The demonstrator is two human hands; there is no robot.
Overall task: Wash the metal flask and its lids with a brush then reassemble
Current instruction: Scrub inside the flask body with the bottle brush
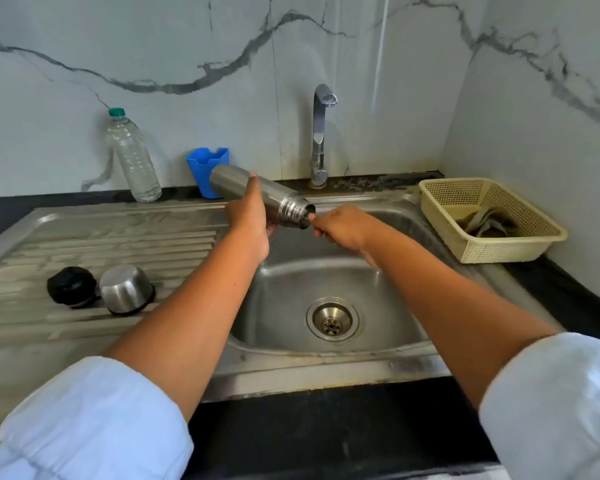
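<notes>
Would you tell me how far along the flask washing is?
Done: both lids are off, black stopper and steel cup lying on the drainboard. In hand: left hand holds the flask over the sink, right hand at its mouth. Left: likely washing lids, reassembly.

Your left hand (248,220), frame centre: fingers wrapped under silver cylindrical metal flask (232,181), thumb stretched up across its side. Your right hand (343,230), just right of centre: fingers curled, back of hand up, one fingertip at flask's mouth; anything in its grip hidden. Bare left forearm (194,306) and right forearm (447,299) rise from lower corners, converging. Pale blue rolled sleeves (84,420) at both lower corners.
</notes>
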